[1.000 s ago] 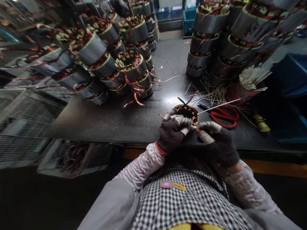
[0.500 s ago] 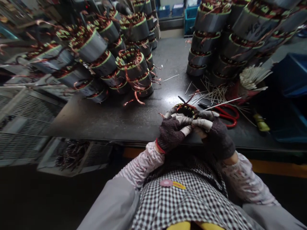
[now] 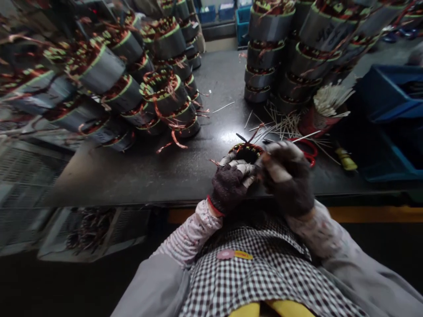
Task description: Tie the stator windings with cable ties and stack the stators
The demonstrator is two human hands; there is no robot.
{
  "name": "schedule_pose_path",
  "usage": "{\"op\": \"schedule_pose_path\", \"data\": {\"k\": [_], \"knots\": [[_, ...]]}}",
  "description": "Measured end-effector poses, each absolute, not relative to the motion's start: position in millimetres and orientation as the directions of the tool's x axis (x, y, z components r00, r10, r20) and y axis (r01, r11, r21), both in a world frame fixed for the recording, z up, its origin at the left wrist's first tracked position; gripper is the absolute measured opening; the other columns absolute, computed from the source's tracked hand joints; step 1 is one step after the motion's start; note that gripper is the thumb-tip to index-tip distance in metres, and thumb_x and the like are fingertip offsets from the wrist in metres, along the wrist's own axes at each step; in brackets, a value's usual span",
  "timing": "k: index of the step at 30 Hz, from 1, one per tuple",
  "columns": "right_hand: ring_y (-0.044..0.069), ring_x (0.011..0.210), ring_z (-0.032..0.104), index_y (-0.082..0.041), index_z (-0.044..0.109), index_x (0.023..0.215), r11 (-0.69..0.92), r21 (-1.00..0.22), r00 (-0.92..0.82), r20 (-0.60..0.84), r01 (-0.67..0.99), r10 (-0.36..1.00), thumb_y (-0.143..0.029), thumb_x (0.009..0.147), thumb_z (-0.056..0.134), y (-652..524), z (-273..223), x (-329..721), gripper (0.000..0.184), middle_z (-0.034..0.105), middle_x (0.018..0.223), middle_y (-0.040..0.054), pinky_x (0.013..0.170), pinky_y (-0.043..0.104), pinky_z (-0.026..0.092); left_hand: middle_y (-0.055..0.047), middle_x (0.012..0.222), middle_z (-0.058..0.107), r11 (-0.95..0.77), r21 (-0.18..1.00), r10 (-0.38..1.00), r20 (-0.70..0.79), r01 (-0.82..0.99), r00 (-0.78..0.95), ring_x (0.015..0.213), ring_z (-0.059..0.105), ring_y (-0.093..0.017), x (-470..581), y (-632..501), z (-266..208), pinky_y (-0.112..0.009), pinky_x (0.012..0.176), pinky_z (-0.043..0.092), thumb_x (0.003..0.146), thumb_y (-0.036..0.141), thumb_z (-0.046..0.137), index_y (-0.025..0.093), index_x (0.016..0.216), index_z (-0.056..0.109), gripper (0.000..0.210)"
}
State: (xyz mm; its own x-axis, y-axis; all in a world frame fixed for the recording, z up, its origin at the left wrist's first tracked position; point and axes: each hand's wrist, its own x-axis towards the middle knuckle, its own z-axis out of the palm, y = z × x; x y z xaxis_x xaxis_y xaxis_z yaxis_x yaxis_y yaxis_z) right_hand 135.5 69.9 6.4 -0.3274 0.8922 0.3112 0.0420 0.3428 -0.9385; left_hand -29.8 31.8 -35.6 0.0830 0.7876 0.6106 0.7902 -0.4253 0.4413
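Observation:
A wire-wound motor stator (image 3: 246,152) rests on the dark table close to its front edge, with copper leads and a dark sleeve sticking up from its rim. My left hand (image 3: 231,178), in a dark fingerless glove with taped fingers, is closed around the stator's near left side. Just right of the stator, my right hand (image 3: 287,176) is raised with its fingers curled in a pinch. Motion blurs those fingertips, and what they pinch is unclear. A thin white stick (image 3: 309,135) shows behind this hand; whether the hand holds it I cannot tell. Red-handled scissors (image 3: 310,154) lie partly hidden behind it.
Stacks of stators stand at the left (image 3: 170,92) and at the right (image 3: 266,53). Loose white sticks (image 3: 280,125) lie before a red cup (image 3: 313,124) full of them. Blue bins (image 3: 393,99) and a yellow-handled tool (image 3: 346,159) are at the right. A crate (image 3: 128,233) sits below left.
My right hand has lifted off the stator and turned, its fingers now curled above and right of it. My left hand keeps its hold. The whole view has shifted slightly.

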Motion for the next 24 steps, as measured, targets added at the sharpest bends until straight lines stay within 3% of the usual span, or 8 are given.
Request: {"op": "schedule_pose_path", "data": {"k": [3,6,9,12,16,20,22,24], "knots": [[0.026,0.1,0.083,-0.032,0.072,0.118,0.379,-0.923,-0.281,0.381,-0.064,0.881,-0.052,0.115,0.063,88,11,107,0.022,0.083,0.112,0.0075,0.09,0.047,0.076,-0.007,0.107,0.09,-0.468,0.411,0.748,0.656,0.783,0.103,0.11,0.088,-0.032,-31,32,-32,-0.058,0.123,0.068,0.105,0.039,0.079,0.027,0.107,0.084,0.013],[0.024,0.097,0.084,-0.031,0.074,0.12,0.435,-0.9,-0.224,0.428,-0.02,0.875,-0.056,0.116,0.063,120,6,137,0.028,0.084,0.122,0.0079,0.084,0.043,0.075,-0.002,0.093,0.089,-0.457,0.475,0.751,0.659,0.752,0.04,0.097,0.089,-0.029,-33,31,-26,-0.058,0.119,0.07,0.106,0.038,0.081,0.029,0.103,0.085,0.01],[0.017,0.081,0.079,-0.025,0.073,0.119,0.417,-0.882,0.178,0.456,0.217,0.872,-0.056,0.117,0.063,162,-2,210,0.033,0.084,0.116,0.0087,0.07,0.03,0.066,0.001,0.084,0.086,-0.383,0.541,0.78,0.624,0.749,-0.052,0.086,0.086,-0.025,-27,32,-22,-0.059,0.119,0.068,0.104,0.032,0.082,0.028,0.094,0.085,0.012],[0.018,0.091,0.079,-0.017,0.073,0.109,0.312,-0.875,0.428,0.459,0.371,0.779,-0.036,0.103,0.086,209,-13,264,0.024,0.083,0.107,0.0134,0.084,0.03,0.064,-0.001,0.085,0.086,-0.351,0.521,0.766,0.637,0.778,-0.081,0.083,0.085,-0.024,-12,34,-27,-0.06,0.122,0.066,0.105,0.032,0.081,0.026,0.094,0.086,0.014],[0.017,0.086,0.076,-0.015,0.077,0.098,0.289,-0.876,0.426,0.448,0.386,0.786,-0.032,0.095,0.091,248,-23,272,0.022,0.084,0.097,0.0122,0.082,0.029,0.062,-0.009,0.11,0.092,-0.313,0.471,0.745,0.661,0.824,-0.095,0.115,0.088,-0.034,-5,33,-35,-0.062,0.123,0.066,0.107,0.035,0.08,0.023,0.123,0.086,0.021],[0.019,0.094,0.08,-0.016,0.075,0.096,0.32,-0.863,0.448,0.482,0.39,0.753,-0.03,0.105,0.078,251,-22,273,0.016,0.084,0.1,0.0129,0.089,0.03,0.063,-0.013,0.14,0.089,-0.441,0.262,0.724,0.67,0.858,0.168,0.144,0.079,-0.039,-44,39,-24,-0.072,0.136,0.054,0.104,0.033,0.085,0.025,0.139,0.083,0.036],[0.025,0.114,0.082,-0.016,0.075,0.107,0.36,-0.842,0.47,0.527,0.403,0.708,-0.028,0.111,0.069,245,-22,282,0.014,0.082,0.116,0.0172,0.101,0.035,0.064,-0.007,0.129,0.092,-0.573,0.187,0.729,0.562,0.798,0.391,0.14,0.082,-0.035,-68,49,-14,-0.073,0.142,0.046,0.105,0.029,0.083,0.03,0.129,0.088,0.024],[0.032,0.137,0.077,-0.015,0.074,0.122,0.441,-0.797,0.398,0.594,0.414,0.699,-0.035,0.118,0.056,231,-25,289,0.026,0.077,0.134,0.0221,0.113,0.044,0.062,-0.004,0.118,0.093,-0.616,0.213,0.752,0.447,0.759,0.485,0.132,0.085,-0.031,-81,59,-10,-0.068,0.142,0.049,0.105,0.028,0.081,0.031,0.12,0.09,0.018]]}}
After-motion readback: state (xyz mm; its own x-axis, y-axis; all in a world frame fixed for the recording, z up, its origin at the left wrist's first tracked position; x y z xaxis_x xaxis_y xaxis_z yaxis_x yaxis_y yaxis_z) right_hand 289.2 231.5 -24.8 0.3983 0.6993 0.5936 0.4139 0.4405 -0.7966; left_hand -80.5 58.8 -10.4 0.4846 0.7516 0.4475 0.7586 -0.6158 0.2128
